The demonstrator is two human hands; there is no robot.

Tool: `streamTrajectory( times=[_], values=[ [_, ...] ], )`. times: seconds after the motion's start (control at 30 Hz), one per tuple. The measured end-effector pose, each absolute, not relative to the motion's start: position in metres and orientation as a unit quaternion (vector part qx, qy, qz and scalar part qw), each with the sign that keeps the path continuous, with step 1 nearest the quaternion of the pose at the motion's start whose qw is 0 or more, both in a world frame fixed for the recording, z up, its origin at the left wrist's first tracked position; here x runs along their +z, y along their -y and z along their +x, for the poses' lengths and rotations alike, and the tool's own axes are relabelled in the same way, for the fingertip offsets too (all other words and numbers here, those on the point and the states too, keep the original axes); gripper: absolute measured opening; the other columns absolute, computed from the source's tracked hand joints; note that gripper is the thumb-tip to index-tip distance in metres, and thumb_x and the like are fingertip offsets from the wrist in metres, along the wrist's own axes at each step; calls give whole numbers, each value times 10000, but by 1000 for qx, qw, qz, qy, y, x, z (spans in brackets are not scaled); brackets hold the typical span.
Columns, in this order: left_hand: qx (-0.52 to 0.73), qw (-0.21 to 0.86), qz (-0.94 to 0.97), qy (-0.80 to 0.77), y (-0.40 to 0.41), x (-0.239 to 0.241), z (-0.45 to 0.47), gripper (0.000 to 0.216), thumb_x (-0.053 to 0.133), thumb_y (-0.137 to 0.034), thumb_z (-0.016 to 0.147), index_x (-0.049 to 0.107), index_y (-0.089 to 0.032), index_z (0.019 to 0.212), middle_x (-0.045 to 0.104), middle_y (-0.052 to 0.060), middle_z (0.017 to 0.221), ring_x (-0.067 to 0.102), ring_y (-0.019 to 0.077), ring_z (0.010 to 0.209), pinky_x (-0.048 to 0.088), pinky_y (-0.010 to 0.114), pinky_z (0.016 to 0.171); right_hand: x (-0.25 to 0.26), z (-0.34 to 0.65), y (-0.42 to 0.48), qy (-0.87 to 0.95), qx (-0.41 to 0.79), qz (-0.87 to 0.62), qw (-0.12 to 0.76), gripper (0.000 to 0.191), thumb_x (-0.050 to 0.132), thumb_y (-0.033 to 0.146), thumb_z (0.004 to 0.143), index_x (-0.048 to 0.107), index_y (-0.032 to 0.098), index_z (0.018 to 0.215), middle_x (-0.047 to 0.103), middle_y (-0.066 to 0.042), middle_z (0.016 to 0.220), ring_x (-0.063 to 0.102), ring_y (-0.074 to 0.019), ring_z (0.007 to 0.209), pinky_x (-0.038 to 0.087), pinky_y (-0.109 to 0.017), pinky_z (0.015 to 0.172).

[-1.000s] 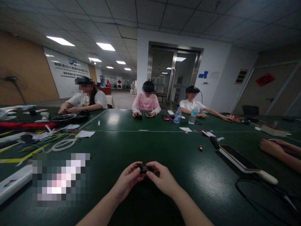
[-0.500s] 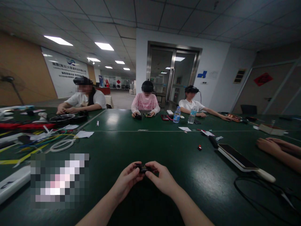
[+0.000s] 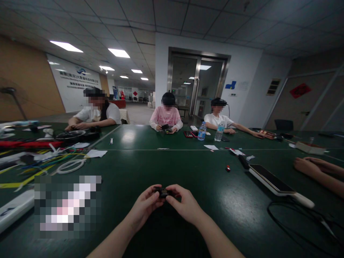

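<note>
Between my two hands is a small black object (image 3: 163,192), too dark and small to make out its kind. My left hand (image 3: 147,202) pinches its left end, thumb on the near side and fingers behind. My right hand (image 3: 184,201) grips the right end in the same way, thumb pointing inward. The object is held over the dark green table (image 3: 129,168), in front of me. Both hands are closed on it, and the fingertips cover much of its ends.
To the right lie a phone-like device (image 3: 271,178) with a white handle, a black cable (image 3: 271,215) and a small red item (image 3: 228,168). Coiled white cable (image 3: 71,166) and wires are at left. Several people sit around the table; two water bottles (image 3: 202,132) stand farther back.
My hands and the black object stay in almost the same place. Across the table, the person in pink has raised a dark item and brought it closer to the other hand.
</note>
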State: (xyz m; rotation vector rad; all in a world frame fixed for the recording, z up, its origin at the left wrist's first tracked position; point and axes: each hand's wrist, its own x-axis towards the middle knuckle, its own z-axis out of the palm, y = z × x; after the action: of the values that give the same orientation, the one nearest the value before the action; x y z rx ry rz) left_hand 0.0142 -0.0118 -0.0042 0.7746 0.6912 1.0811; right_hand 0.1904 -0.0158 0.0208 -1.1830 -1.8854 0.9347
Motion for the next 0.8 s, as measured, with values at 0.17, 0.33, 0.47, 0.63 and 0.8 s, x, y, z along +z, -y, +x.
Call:
streamTrajectory(
  times=[0.17, 0.33, 0.47, 0.63, 0.8],
  values=[
    [491, 733, 352, -313, 11, -5, 15, 281, 675, -187, 712, 601, -167, 982, 664, 53, 870, 628, 155, 759, 480, 286, 736, 23, 191, 17, 731, 360, -464, 346, 244, 533, 290, 788, 571, 238, 1024, 627, -18, 961, 579, -181, 884, 447, -317, 786],
    [490, 733, 355, -311, 11, -4, 14, 268, 664, -186, 723, 601, -171, 983, 665, 50, 876, 628, 157, 773, 473, 288, 743, 24, 190, 17, 735, 356, -461, 347, 231, 530, 285, 793, 574, 250, 1018, 626, -10, 966, 578, -180, 886, 449, -318, 780],
    [486, 734, 356, -313, 11, -4, 14, 280, 663, -196, 725, 597, -174, 995, 662, 52, 886, 630, 155, 772, 471, 292, 753, 22, 190, 17, 733, 355, -465, 347, 227, 534, 278, 790, 576, 244, 1010, 626, -13, 956, 579, -176, 871, 455, -317, 777],
    [488, 733, 351, -319, 10, -5, 15, 290, 684, -199, 704, 597, -173, 980, 665, 44, 873, 630, 145, 742, 473, 277, 733, 20, 190, 16, 735, 348, -461, 354, 234, 536, 277, 786, 578, 236, 1013, 626, -17, 953, 577, -172, 863, 454, -308, 773],
    [485, 736, 350, -319, 11, -1, 15, 316, 706, -207, 679, 599, -167, 974, 671, 47, 848, 631, 142, 719, 473, 270, 716, 19, 190, 16, 732, 352, -462, 357, 242, 538, 273, 782, 580, 237, 1018, 632, -15, 956, 579, -174, 863, 451, -308, 763]
  ],
)
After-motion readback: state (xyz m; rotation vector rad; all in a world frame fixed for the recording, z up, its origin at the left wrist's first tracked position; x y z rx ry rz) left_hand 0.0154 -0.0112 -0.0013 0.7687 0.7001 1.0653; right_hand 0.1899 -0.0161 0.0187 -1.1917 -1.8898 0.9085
